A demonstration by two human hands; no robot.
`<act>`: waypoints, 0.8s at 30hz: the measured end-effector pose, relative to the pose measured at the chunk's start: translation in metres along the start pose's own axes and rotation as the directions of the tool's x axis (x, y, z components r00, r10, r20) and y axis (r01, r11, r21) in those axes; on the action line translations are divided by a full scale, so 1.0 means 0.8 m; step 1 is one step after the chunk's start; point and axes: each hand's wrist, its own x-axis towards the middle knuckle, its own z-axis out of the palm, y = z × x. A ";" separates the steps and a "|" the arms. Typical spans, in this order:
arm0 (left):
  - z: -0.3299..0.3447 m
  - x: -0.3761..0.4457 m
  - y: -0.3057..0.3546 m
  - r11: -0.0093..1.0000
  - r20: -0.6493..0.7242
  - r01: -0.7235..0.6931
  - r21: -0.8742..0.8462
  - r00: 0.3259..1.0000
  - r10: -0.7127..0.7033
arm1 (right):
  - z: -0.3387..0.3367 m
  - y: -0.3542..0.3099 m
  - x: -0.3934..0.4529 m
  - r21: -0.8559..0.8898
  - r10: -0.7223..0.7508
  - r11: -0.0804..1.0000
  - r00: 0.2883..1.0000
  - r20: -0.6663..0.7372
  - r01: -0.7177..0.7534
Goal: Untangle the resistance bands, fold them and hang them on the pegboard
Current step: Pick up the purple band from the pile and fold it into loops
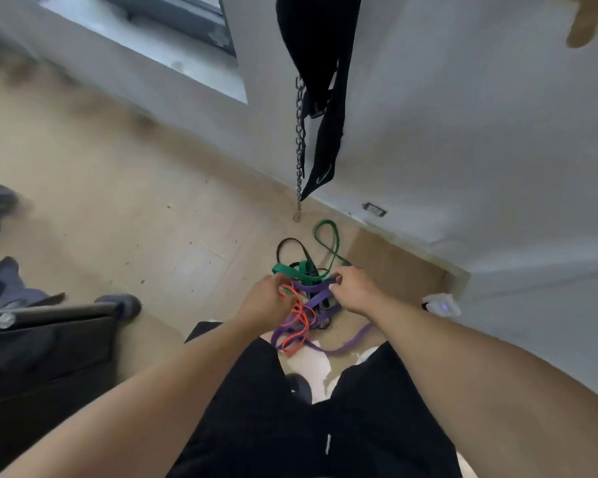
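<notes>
— What lies on the floor (118, 188)?
— A knot of resistance bands (309, 298), green, purple, orange and black loops, near the wall (463, 132).
— The hands?
— Left hand (265, 300) pinches orange; right hand (354, 288) pinches purple, grip curled.

Matt rubbery bands (311, 298), metal chain (300, 139)

It looks like a home gym corner: a black dip belt (320, 63) with a metal chain (300, 139) hangs on the white wall (463, 132) at top centre, and coloured resistance bands (308, 291) lie tangled on the beige tiled floor (118, 201).
</notes>
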 end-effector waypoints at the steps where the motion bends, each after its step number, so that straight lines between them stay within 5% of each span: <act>1: 0.007 0.030 -0.020 1.000 -0.003 0.004 0.014 1.000 -0.004 | 0.017 -0.001 0.032 -0.012 -0.006 1.000 1.000 0.006 0.006; 14: 0.118 0.348 -0.192 0.961 0.081 0.105 0.258 0.988 -0.130 | 0.298 0.102 0.395 -0.242 -0.053 0.967 0.993 0.101 0.076; 19: 0.124 0.371 -0.179 0.917 0.145 -0.008 0.399 0.988 -0.055 | 0.342 0.131 0.455 -0.513 0.055 0.857 0.983 0.176 0.044; 24: 0.127 0.377 -0.177 0.913 0.181 -0.091 0.397 0.983 0.019 | 0.371 0.165 0.463 -0.775 0.040 0.621 0.983 0.181 0.117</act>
